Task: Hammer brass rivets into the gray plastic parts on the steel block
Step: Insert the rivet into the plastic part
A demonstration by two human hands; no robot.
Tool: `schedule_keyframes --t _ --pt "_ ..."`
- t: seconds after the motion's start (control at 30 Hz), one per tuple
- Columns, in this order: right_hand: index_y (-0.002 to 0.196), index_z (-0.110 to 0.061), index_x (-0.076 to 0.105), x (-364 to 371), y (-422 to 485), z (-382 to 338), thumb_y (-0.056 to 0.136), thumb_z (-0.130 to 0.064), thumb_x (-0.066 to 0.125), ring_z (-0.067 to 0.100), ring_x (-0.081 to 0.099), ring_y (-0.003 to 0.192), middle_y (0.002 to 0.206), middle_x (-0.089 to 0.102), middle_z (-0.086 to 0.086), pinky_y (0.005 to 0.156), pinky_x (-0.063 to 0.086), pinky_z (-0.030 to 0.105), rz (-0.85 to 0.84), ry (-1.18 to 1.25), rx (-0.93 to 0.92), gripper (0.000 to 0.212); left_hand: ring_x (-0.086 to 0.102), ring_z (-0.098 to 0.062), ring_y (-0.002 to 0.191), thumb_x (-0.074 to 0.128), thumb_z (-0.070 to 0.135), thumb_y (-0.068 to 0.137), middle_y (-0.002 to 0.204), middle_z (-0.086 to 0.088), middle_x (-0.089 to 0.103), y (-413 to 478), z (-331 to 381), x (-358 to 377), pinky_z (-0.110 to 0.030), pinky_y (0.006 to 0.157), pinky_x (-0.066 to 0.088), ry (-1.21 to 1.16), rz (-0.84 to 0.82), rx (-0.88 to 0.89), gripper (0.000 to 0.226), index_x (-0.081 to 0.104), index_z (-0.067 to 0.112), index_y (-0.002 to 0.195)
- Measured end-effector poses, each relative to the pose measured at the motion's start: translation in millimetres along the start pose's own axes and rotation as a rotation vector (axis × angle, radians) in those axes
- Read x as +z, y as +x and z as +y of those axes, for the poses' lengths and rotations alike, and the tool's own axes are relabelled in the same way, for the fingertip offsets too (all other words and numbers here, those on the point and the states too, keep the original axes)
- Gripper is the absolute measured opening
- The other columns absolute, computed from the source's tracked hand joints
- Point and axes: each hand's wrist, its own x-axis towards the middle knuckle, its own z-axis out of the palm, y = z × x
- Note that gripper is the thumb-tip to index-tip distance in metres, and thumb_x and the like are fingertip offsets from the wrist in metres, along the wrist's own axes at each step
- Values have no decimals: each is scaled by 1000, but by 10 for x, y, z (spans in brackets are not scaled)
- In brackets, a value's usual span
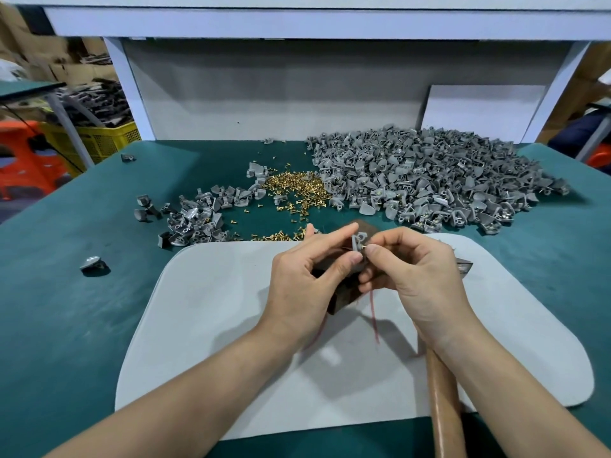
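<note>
Above a pale gray pad [215,325], the left hand [307,276] pinches a small gray plastic part [358,241], the right hand [413,272] a tiny brass rivet [364,246].

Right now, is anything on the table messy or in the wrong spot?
Yes. One gray part lies alone on the green mat, well left of the rest, and brass rivets are scattered loose across it.

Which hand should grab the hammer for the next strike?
Probably the right hand: the hammer lies just beneath its wrist, handle toward the person, once it releases the rivet; the left hand pinches the gray part over the block.
</note>
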Motion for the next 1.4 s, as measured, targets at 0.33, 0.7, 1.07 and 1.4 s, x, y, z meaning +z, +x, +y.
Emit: schedule_keyframes --t 0.33,0.7,1.07,1.4 --pt "68 -7 61 -15 16 19 83 10 60 14 53 41 50 57 1 41 47 22 4 -22 -4 22 67 -4 89 70 26 81 101 7 74 -1 16 6 -19 116 16 23 4 1 32 69 38 110" --pt "66 -4 61 -15 17 35 80 11 61 11 47 36 45 53 0 36 41 20 31 -36 -1 21 70 -14 93 72 23 77 102 -1 74 -25 42 20 -55 111 32 -25 18 -81 31 71 32 106" --pt "62 -7 58 -39 15 42 75 14 58 9 43 35 42 49 -3 34 36 18 6 -117 -11 25 69 -8 87 72 19 75 99 -6 75 -45 69 42 -58 109 34 13 9 -65 33 68 28 107" --pt "62 -5 58 -97 38 48 77 14 57 8 43 35 42 50 0 33 35 18 -49 -156 -31 24 67 -3 86 73 13 76 100 -9 74 -62 84 54 -52 114 30 101 5 -32 38 67 9 113"
